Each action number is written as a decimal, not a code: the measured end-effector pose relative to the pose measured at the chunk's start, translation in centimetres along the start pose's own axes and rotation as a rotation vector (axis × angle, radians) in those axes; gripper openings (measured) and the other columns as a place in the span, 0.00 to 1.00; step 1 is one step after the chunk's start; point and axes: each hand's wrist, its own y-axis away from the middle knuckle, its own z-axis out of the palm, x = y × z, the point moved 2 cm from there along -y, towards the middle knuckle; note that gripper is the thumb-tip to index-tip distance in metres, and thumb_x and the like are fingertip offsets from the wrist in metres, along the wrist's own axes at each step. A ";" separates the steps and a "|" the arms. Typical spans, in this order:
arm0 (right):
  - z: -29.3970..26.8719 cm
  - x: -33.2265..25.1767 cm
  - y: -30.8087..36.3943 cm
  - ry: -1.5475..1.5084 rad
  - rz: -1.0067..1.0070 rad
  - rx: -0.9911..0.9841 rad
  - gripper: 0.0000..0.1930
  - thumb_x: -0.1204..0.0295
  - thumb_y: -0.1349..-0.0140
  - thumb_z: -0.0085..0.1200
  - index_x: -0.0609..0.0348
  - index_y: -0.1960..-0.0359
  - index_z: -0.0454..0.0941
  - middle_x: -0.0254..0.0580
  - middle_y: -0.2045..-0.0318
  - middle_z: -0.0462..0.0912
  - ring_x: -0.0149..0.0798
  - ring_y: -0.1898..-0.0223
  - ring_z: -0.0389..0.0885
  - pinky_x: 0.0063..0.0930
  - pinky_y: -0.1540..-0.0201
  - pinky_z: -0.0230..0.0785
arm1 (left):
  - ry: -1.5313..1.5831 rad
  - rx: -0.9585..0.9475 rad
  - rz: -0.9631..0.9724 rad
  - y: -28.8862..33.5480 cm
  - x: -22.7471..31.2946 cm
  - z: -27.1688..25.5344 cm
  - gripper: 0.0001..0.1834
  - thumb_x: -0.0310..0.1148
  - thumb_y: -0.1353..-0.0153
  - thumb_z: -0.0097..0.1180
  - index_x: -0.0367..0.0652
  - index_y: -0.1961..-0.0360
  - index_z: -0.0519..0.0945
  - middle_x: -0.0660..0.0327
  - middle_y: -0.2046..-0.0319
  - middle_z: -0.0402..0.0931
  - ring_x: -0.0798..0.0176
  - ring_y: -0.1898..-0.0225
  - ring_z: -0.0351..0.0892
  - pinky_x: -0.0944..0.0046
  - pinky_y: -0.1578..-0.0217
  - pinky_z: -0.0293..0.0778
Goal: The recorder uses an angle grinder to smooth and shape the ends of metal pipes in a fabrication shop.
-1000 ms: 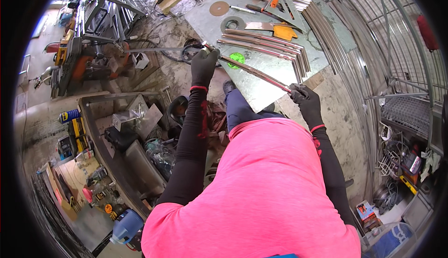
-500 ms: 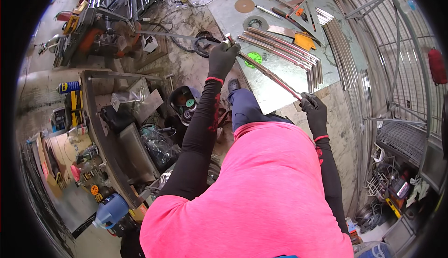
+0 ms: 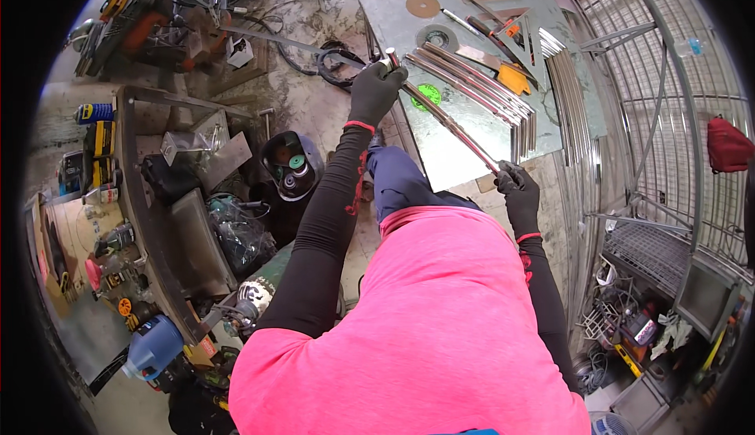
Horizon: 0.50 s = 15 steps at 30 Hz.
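A slim shiny metal tube with reddish reflections slants over the near edge of a grey metal tabletop. My left hand, in a dark glove, is closed round its far-left end, where a short pale piece pokes up past the fingers. Gloved too, my right hand grips the near-right end between thumb and fingers. Just beyond the tube lie a bright green disc and a row of similar metal tubes, with more short lengths set at an angle by their near ends.
Farther back on the table are a brown disc, a grinding disc, a yellow-handled scraper and a triangular square. Long metal strips lie at the right. A welding helmet and a cluttered metal-framed bench stand left.
My view has shifted slightly, so the bench and helmet sit farther left. Both hands keep their hold on the tube, which stays at nearly the same slant.
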 end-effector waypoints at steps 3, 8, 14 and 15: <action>-0.1 -0.1 0.0 -0.023 0.009 0.001 0.15 0.82 0.22 0.59 0.69 0.37 0.86 0.32 0.58 0.88 0.23 0.61 0.81 0.18 0.56 0.74 | -0.025 -0.012 -0.013 0.0 0.2 0.1 0.24 0.51 0.33 0.71 0.36 0.59 0.90 0.47 0.69 0.85 0.50 0.67 0.85 0.50 0.60 0.77; -0.2 0.4 0.0 -0.049 0.028 0.005 0.15 0.82 0.22 0.59 0.69 0.37 0.86 0.32 0.57 0.88 0.23 0.60 0.81 0.18 0.55 0.74 | -0.011 0.006 0.008 0.0 0.3 0.1 0.24 0.51 0.33 0.71 0.36 0.58 0.90 0.46 0.70 0.86 0.47 0.68 0.85 0.49 0.61 0.77; 0.2 0.1 -0.1 -0.021 0.015 -0.002 0.15 0.83 0.22 0.59 0.69 0.38 0.86 0.32 0.57 0.88 0.23 0.59 0.82 0.18 0.54 0.75 | -0.047 0.012 0.003 -0.3 -0.6 0.0 0.24 0.51 0.33 0.71 0.35 0.60 0.89 0.44 0.71 0.85 0.44 0.68 0.85 0.48 0.61 0.77; 0.1 0.2 0.0 -0.022 0.012 0.002 0.15 0.83 0.22 0.59 0.69 0.38 0.86 0.32 0.57 0.88 0.24 0.59 0.82 0.18 0.54 0.75 | -0.056 0.013 0.007 -0.3 -0.3 0.2 0.24 0.51 0.33 0.71 0.34 0.60 0.88 0.44 0.71 0.85 0.44 0.68 0.85 0.48 0.61 0.77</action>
